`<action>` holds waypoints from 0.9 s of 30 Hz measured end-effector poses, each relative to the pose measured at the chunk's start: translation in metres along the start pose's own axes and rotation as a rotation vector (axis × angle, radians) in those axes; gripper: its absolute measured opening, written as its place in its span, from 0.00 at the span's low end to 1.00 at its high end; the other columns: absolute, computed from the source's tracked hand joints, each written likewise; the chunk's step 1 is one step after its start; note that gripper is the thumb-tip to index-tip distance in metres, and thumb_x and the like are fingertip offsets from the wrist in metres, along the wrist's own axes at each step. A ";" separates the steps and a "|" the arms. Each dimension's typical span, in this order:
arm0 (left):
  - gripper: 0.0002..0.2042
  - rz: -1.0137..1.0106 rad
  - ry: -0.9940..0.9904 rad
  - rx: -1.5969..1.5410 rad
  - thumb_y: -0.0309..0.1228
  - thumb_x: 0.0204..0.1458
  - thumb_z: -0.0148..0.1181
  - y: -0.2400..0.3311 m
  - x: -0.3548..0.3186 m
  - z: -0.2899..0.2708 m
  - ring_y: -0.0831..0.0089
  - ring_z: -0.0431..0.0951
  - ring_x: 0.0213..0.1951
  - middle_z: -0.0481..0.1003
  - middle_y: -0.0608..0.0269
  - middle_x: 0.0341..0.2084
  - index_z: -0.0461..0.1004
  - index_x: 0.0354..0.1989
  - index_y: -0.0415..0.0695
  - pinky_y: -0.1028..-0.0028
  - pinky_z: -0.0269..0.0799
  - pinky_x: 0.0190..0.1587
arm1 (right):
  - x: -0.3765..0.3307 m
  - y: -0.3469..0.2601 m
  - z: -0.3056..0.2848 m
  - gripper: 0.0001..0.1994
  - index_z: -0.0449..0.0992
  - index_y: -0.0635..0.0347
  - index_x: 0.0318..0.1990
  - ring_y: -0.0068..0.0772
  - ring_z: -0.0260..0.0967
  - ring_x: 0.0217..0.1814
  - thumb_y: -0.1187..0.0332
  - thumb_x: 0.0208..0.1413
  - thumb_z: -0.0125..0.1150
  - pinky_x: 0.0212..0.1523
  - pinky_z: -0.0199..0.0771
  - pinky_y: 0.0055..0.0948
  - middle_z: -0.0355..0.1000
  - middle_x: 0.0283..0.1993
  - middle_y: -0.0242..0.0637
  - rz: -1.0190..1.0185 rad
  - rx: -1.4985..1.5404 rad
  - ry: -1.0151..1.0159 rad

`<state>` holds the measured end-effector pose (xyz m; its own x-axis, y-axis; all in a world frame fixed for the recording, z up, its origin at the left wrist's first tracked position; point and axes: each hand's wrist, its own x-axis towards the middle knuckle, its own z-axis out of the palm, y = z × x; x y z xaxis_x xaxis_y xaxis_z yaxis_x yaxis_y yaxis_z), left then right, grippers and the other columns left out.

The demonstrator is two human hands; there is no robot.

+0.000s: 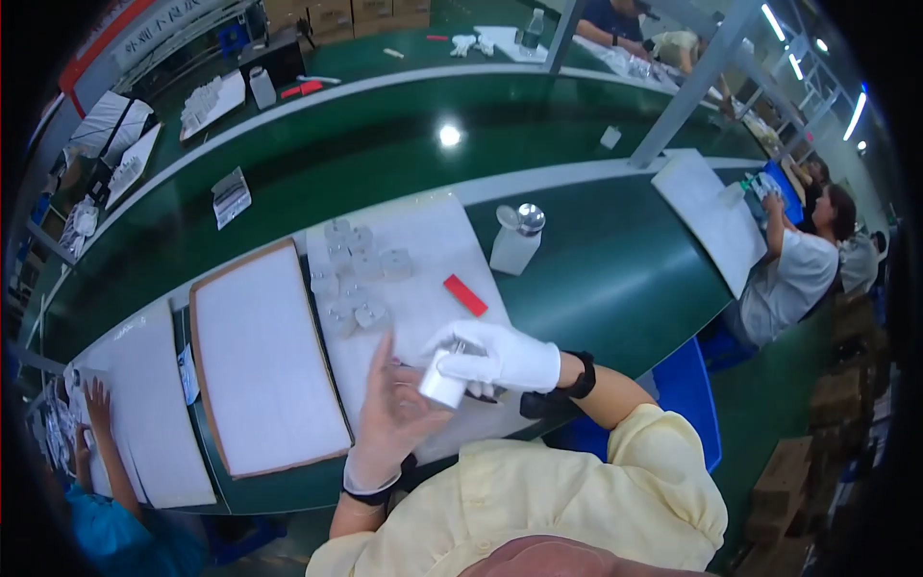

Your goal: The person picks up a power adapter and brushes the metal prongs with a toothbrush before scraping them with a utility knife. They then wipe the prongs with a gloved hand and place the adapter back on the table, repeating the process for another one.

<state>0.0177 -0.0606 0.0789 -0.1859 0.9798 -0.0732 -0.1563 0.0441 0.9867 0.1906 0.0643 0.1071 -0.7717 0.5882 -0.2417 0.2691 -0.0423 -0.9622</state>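
Note:
My right hand [500,354], in a white glove, is closed around a small white cylindrical part [442,383] just above the near edge of a white mat [437,255]. My left hand [394,413], in a thin translucent glove, is held palm up with fingers spread right beside the part and seems to touch its lower side. Several small white and clear parts [354,274] lie clustered on the mat beyond my hands. A red flat piece [465,295] lies on the mat to the right of them.
A white foam board in a brown frame [260,361] lies left of the mat on the green table [596,279]. A white dispenser bottle with a metal top [516,240] stands behind. One seated person works at the right [793,274], another at the lower left [96,471].

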 end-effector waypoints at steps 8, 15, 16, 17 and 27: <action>0.42 -0.203 -0.256 -0.243 0.12 0.49 0.61 -0.019 0.013 0.002 0.77 0.69 0.53 0.57 0.62 0.67 0.50 0.73 0.47 0.77 0.70 0.51 | -0.003 0.056 0.024 0.18 0.69 0.60 0.58 0.15 0.66 0.35 0.58 0.69 0.47 0.33 0.68 0.18 0.71 0.41 0.27 0.065 0.500 0.094; 0.39 -0.268 -0.195 -0.235 0.13 0.50 0.61 -0.026 0.009 -0.003 0.79 0.72 0.44 0.64 0.63 0.60 0.52 0.72 0.46 0.79 0.72 0.46 | 0.005 0.061 0.029 0.20 0.67 0.62 0.60 0.15 0.64 0.34 0.58 0.70 0.45 0.34 0.67 0.18 0.69 0.39 0.28 0.105 0.312 0.075; 0.39 -0.330 -0.189 -0.311 0.14 0.51 0.61 -0.026 0.009 -0.004 0.79 0.71 0.48 0.64 0.64 0.60 0.52 0.72 0.45 0.78 0.71 0.49 | 0.005 0.060 0.026 0.20 0.67 0.62 0.60 0.16 0.64 0.34 0.58 0.70 0.44 0.35 0.66 0.19 0.69 0.39 0.29 0.120 0.382 0.047; 0.39 -0.391 -0.181 -0.386 0.14 0.52 0.61 -0.027 0.008 -0.005 0.79 0.69 0.51 0.64 0.65 0.61 0.52 0.72 0.45 0.78 0.70 0.52 | 0.006 0.061 0.024 0.20 0.67 0.62 0.60 0.16 0.63 0.34 0.58 0.70 0.43 0.35 0.66 0.19 0.69 0.39 0.29 0.134 0.452 0.020; 0.41 -0.138 -0.170 -0.157 0.11 0.48 0.62 -0.044 0.008 0.003 0.79 0.71 0.51 0.68 0.65 0.57 0.52 0.72 0.44 0.77 0.69 0.53 | 0.011 0.054 0.034 0.23 0.68 0.61 0.58 0.23 0.69 0.41 0.63 0.57 0.66 0.45 0.71 0.24 0.70 0.42 0.31 0.016 -0.036 0.134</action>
<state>0.0255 -0.0537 0.0357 0.0106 0.9859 -0.1669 -0.3198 0.1615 0.9336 0.1769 0.0409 0.0483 -0.6840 0.6903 -0.2358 0.3034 -0.0247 -0.9525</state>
